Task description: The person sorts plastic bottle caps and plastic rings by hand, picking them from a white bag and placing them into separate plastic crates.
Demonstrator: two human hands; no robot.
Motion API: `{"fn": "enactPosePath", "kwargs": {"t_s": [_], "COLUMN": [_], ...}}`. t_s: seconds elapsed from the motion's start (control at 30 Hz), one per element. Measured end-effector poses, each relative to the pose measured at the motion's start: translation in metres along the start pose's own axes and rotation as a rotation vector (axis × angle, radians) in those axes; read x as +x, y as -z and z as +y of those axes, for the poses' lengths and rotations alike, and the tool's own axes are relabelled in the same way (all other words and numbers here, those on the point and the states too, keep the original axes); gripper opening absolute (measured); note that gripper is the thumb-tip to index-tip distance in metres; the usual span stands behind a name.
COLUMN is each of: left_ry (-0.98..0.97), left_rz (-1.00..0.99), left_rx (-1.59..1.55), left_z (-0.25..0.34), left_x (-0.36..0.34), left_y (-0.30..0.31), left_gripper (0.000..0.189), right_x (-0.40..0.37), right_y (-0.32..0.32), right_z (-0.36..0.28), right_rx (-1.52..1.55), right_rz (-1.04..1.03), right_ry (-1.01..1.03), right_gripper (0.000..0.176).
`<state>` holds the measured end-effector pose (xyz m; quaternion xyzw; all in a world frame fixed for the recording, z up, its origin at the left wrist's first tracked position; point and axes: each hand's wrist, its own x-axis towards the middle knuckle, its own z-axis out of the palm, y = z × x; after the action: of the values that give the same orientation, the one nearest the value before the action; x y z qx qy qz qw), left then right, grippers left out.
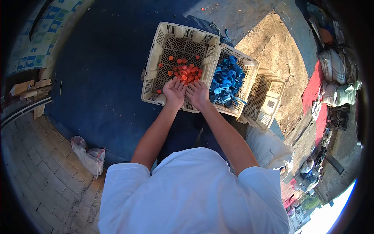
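Side by side, palms turned up, my left hand [174,93] and my right hand [198,94] reach over the near side of a white plastic crate [159,46]. Fingers on both are stretched out and slightly curled, and the palms look bare. Right at the fingertips is a heap of small red-orange bottle caps [188,72], with a few loose ones scattered across the slatted crate floor. Against this crate's right side stands a second white crate [244,58] with blue plastic lids or rings [227,80] piled in it.
A third pale crate [277,87] sits farther right, tilted. Near it lies a white sack [267,146]. On the left, a plastic bag [89,156] rests by the brick wall [50,163]. Cloths and clutter [335,70] line the far right.
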<state>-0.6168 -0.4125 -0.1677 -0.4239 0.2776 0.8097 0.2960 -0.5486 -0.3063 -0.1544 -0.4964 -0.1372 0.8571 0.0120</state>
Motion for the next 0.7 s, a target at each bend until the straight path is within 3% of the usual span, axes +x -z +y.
{"fn": "enactPosePath", "kwargs": {"t_s": [0.3,0.43,0.53,0.7], "left_ry": [0.065,0.127,0.167,0.274], "left_rz": [-0.014,0.043,-0.002,-0.079], "left_rx": [0.051,0.149,0.198,0.295], "left_z": [0.023,0.018,0.01,-0.016], "left_x": [-0.007,-0.006,-0.006,0.0], "left_y": [0.011,0.009,-0.002,-0.031], "left_gripper": [0.051,0.042,0.035,0.028], "right_x": [-0.02,-0.051,-0.08,-0.161], "right_y": [0.037,0.078,0.142,0.266], "right_z": [-0.021,-0.039,-0.047,-0.038], "right_rx": [-0.252,-0.522,-0.795,-0.653], "right_rz": [-0.082,0.012,0.186,0.577], "right_ry": [0.016,0.074,0.28,0.362], "right_gripper": [0.059,0.047,0.04,0.034]}}
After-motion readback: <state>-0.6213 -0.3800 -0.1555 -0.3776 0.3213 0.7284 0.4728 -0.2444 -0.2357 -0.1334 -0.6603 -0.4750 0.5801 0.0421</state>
